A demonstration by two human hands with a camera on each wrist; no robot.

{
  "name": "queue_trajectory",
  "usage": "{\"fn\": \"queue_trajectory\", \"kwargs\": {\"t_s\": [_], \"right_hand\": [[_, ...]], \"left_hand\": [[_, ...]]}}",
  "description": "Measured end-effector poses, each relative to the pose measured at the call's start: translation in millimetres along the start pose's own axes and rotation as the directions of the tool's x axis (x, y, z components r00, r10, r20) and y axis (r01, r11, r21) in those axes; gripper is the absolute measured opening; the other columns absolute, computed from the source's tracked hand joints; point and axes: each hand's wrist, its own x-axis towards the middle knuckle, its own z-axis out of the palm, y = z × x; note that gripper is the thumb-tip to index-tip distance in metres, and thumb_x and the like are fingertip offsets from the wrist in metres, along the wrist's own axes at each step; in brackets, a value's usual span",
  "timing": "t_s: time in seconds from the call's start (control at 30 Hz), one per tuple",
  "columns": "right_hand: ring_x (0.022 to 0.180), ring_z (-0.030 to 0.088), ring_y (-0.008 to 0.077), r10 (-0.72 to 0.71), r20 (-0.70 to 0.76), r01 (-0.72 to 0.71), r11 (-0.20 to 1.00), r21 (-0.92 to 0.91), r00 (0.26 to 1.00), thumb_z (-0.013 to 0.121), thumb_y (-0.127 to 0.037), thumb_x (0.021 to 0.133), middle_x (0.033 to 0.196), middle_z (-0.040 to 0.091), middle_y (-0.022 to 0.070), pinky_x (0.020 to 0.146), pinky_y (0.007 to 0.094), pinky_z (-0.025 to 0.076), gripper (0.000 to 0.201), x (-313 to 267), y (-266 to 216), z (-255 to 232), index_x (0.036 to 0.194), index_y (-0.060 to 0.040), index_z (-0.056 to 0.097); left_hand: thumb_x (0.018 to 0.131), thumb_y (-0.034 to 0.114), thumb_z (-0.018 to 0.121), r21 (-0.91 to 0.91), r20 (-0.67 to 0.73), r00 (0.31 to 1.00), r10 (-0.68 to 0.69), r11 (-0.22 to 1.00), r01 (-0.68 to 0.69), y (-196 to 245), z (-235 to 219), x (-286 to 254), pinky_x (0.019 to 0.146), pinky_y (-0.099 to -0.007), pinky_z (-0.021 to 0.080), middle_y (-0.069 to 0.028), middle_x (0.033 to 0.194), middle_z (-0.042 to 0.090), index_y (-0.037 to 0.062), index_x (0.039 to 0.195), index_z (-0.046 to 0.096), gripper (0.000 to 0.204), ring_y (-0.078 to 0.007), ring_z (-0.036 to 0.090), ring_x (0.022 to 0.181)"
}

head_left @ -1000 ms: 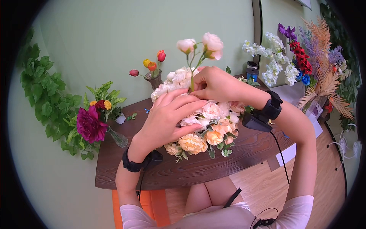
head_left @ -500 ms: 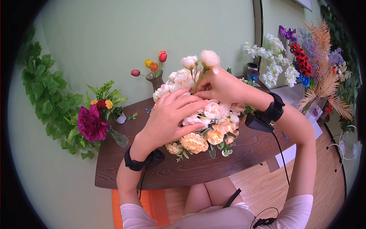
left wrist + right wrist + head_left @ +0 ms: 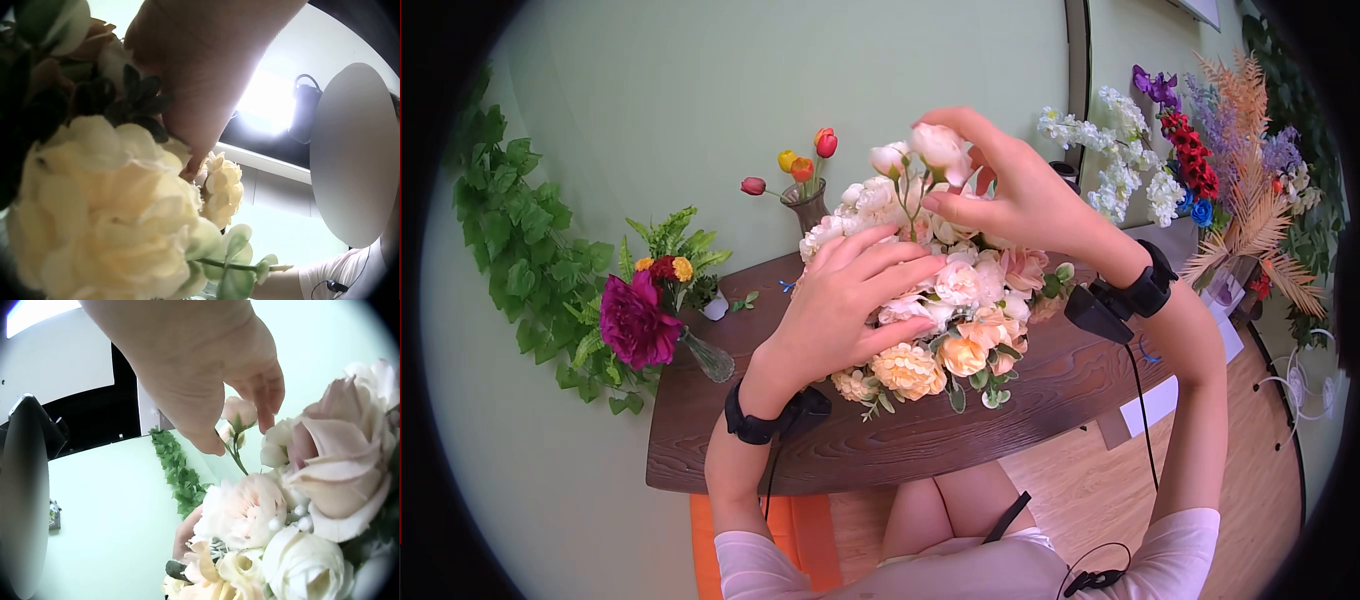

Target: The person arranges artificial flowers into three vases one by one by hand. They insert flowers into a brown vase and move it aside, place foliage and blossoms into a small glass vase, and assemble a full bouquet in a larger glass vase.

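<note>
A large artificial flower arrangement in white, pink and peach (image 3: 960, 283) sits on the dark wooden table (image 3: 820, 460). My left hand (image 3: 840, 295) rests over its left side with the fingers spread across the blooms. From the top stands a green stem with pale pink flower heads (image 3: 940, 152), also visible as a pink bloom (image 3: 239, 413) in the right wrist view. My right hand (image 3: 1025, 190) is around that bloom, thumb and fingers apart, an index fingertip right at its top. In the left wrist view, a cream flower (image 3: 106, 212) fills the foreground below my left hand (image 3: 200, 75).
A vase (image 3: 808, 207) of red and yellow tulips stands behind the arrangement. To the left, a glass vase (image 3: 708, 358) holds a magenta flower (image 3: 640, 322) and ferns. Ivy (image 3: 525, 250) hangs on the left wall. Tall mixed flowers (image 3: 1190, 150) stand at the right.
My right hand has let go of the stem and moved up and right, its fingers opening around the flower head. The stem first sank lower into the arrangement. My left hand has stayed put.
</note>
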Motion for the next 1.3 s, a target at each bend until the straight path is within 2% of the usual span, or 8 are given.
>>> {"fn": "queue_trajectory", "kwargs": {"t_s": [0.13, 0.2, 0.33, 0.6, 0.73, 0.8, 0.9, 1.3], "right_hand": [[0.077, 0.058, 0.0234, -0.222, -0.077, 0.212, 0.970, -0.120, 0.972, 0.063, -0.016, 0.075, 0.093, 0.058, 0.0098, 0.066, 0.0319, 0.046, 0.038, -0.1, 7.5, 5.8, 0.111, -0.0064, 0.053], [0.073, 0.056, 0.0232, -0.164, 0.097, 0.181, 0.963, -0.201, 0.982, 0.061, -0.012, 0.074, 0.088, 0.056, 0.0089, 0.065, 0.0321, 0.046, 0.033, -2.2, 9.7, 2.3, 0.107, -0.0081, 0.057], [0.070, 0.055, 0.0231, -0.198, 0.065, 0.207, 0.962, -0.179, 0.978, 0.060, -0.010, 0.075, 0.085, 0.054, 0.0088, 0.063, 0.0327, 0.045, 0.028, -5.1, 8.2, 5.9, 0.102, -0.0080, 0.059], [0.081, 0.057, 0.0253, -0.143, 0.225, 0.177, 0.974, -0.142, 0.964, 0.057, 0.000, 0.074, 0.094, 0.054, 0.0116, 0.072, 0.0313, 0.047, 0.028, -10.5, 12.1, 8.9, 0.102, -0.0028, 0.060], [0.083, 0.057, 0.0231, -0.136, 0.207, 0.154, 0.985, -0.073, 0.969, 0.055, -0.004, 0.078, 0.093, 0.053, 0.0122, 0.071, 0.0305, 0.048, 0.026, -12.3, 0.1, 7.5, 0.103, -0.0027, 0.060], [0.074, 0.057, 0.0270, -0.140, 0.113, 0.150, 0.985, -0.089, 0.984, 0.055, -0.017, 0.080, 0.087, 0.054, 0.0140, 0.065, 0.0345, 0.046, 0.023, -11.0, -3.2, 9.8, 0.097, -0.0033, 0.062], [0.072, 0.057, 0.0262, -0.089, 0.150, 0.107, 0.987, -0.122, 0.985, 0.054, -0.020, 0.082, 0.083, 0.054, 0.0131, 0.066, 0.0332, 0.047, 0.023, -8.2, -2.4, 10.9, 0.094, -0.0025, 0.063], [0.075, 0.060, 0.0253, -0.060, 0.201, 0.072, 0.996, -0.055, 0.978, 0.055, -0.009, 0.078, 0.085, 0.058, 0.0130, 0.068, 0.0319, 0.050, 0.018, -8.3, -2.5, 4.0, 0.092, -0.0014, 0.064]], "left_hand": [[0.069, 0.028, 0.071, 0.006, -0.006, 1.000, 0.005, 1.000, -0.005, -0.6, 0.3, -0.4, 0.095, -0.0425, 0.033, -0.0050, 0.114, 0.055, 0.0125, 0.113, 0.058, 0.048, -0.0289, 0.044, 0.114], [0.069, 0.028, 0.071, 0.009, -0.012, 1.000, 0.009, 1.000, -0.009, -0.9, 0.3, -0.7, 0.095, -0.0423, 0.033, -0.0051, 0.114, 0.055, 0.0124, 0.113, 0.058, 0.048, -0.0287, 0.044, 0.114], [0.069, 0.028, 0.071, 0.011, -0.013, 1.000, 0.021, 1.000, -0.021, -1.1, 0.1, -0.4, 0.095, -0.0417, 0.032, -0.0058, 0.114, 0.055, 0.0120, 0.113, 0.059, 0.048, -0.0279, 0.044, 0.114], [0.069, 0.029, 0.072, 0.016, -0.010, 1.000, 0.011, 1.000, -0.011, -0.8, -0.3, -2.4, 0.094, -0.0414, 0.032, -0.0074, 0.117, 0.054, 0.0108, 0.110, 0.060, 0.047, -0.0277, 0.044, 0.114], [0.069, 0.029, 0.072, -0.007, -0.056, 0.998, 0.022, 1.000, -0.022, 0.0, -0.4, -2.1, 0.094, -0.0417, 0.032, -0.0077, 0.117, 0.054, 0.0112, 0.111, 0.060, 0.048, -0.0285, 0.044, 0.113], [0.069, 0.030, 0.072, 0.005, -0.040, 0.999, 0.020, 1.000, -0.020, -0.6, -0.1, -1.9, 0.093, -0.0418, 0.032, -0.0078, 0.117, 0.054, 0.0117, 0.112, 0.060, 0.048, -0.0285, 0.044, 0.113], [0.070, 0.030, 0.071, 0.011, -0.003, 1.000, 0.015, 1.000, -0.015, -1.2, -1.0, -2.2, 0.093, -0.0426, 0.032, -0.0073, 0.118, 0.055, 0.0128, 0.114, 0.059, 0.049, -0.0296, 0.043, 0.114], [0.070, 0.023, 0.070, -0.025, -0.010, 1.000, 0.005, 1.000, -0.005, 1.0, -3.9, -6.5, 0.100, -0.0459, 0.030, -0.0073, 0.120, 0.050, 0.0151, 0.115, 0.058, 0.047, -0.0357, 0.041, 0.116]]}}
